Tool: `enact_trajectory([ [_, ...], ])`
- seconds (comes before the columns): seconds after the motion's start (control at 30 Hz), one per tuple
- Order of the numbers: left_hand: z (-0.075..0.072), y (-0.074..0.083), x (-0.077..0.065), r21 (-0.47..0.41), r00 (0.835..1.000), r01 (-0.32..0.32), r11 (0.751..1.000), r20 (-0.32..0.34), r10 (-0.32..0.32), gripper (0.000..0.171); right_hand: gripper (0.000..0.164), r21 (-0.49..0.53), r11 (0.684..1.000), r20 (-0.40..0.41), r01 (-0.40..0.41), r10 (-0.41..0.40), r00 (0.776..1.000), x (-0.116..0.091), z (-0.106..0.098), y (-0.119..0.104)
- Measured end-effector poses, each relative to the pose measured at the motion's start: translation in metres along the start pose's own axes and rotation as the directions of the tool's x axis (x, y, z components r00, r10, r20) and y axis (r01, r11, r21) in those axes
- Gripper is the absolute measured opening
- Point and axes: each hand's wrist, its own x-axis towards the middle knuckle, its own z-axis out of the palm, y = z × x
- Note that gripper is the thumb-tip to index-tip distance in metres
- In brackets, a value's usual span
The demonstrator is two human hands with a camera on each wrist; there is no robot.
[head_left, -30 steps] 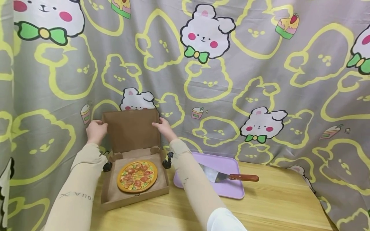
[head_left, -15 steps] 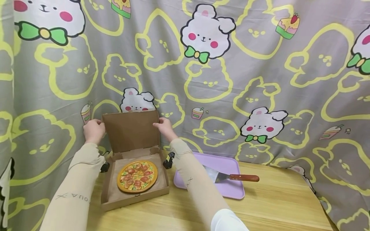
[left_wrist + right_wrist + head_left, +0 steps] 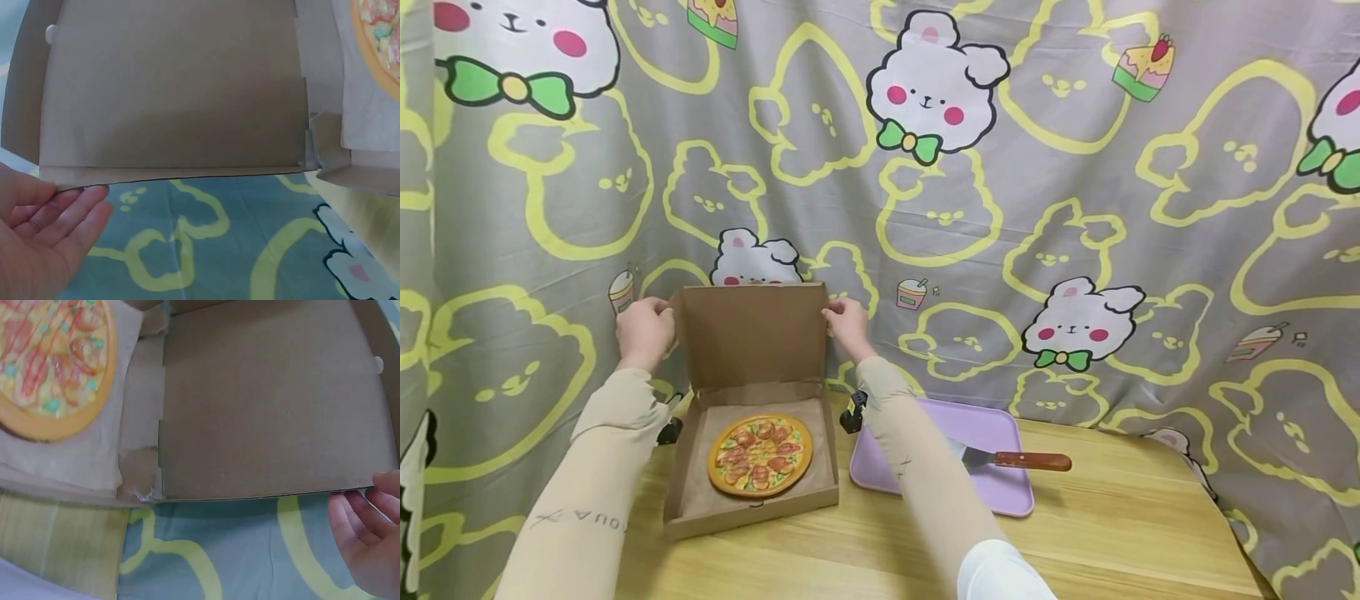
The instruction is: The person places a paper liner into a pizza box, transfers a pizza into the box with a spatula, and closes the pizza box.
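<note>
A brown cardboard pizza box [image 3: 793,510] stands on the table with its lid [image 3: 752,337] raised at the back. Inside, on brown paper, lies a round pizza [image 3: 760,454] with an orange rim and sausage-like toppings. My left hand [image 3: 646,332] pinches the left edge of the lid near its upper corner, thumb on the inner side and fingers behind. At the opposite corner, my right hand [image 3: 848,327] holds the right edge between thumb and fingers. The right wrist view shows that hand [image 3: 369,531] cut off by the frame's edge.
To the right of the box is a lilac tray [image 3: 1011,492], partly behind my right forearm. A turner with a wooden handle [image 3: 1033,461] rests across it, handle over the tray's right side. A patterned grey curtain [image 3: 940,208] hangs behind the wooden table [image 3: 1120,508].
The lid and my right hand have shifted to the right, and the lid's side edges now stand more squarely. Box and pizza have turned slightly. My left hand has moved a little leftward.
</note>
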Motion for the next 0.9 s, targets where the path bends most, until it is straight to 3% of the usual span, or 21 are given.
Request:
enact_trajectory([
  [0.07, -0.003, 0.003, -0.002, 0.005, 1.0, -0.027, 1.0, 0.006, 0.027, 0.034, 0.014, -0.104, 0.993, -0.04, 0.047, -0.051, 0.998, -0.004, -0.004, -0.004],
  [0.17, -0.006, 0.007, -0.006, 0.009, 0.998, -0.063, 0.998, 0.004, 0.063, 0.034, 0.014, -0.16, 0.984, -0.043, 0.078, -0.086, 0.995, -0.01, -0.01, -0.01],
  [0.5, -0.013, 0.023, -0.018, -0.056, 0.993, -0.116, 0.992, -0.034, 0.115, 0.034, 0.016, 0.007, 0.997, -0.018, 0.077, -0.077, 0.997, -0.013, -0.035, -0.019],
  [0.67, -0.011, 0.028, -0.026, -0.087, 0.99, -0.138, 0.987, -0.054, 0.133, 0.033, 0.016, 0.008, 0.997, -0.043, 0.074, -0.074, 0.996, -0.018, -0.041, -0.017],
  [0.9, -0.011, 0.021, -0.045, -0.116, 0.982, -0.166, 0.979, -0.11, 0.153, 0.029, 0.016, 0.036, 0.997, -0.034, 0.075, -0.074, 0.997, -0.035, -0.039, -0.01],
])
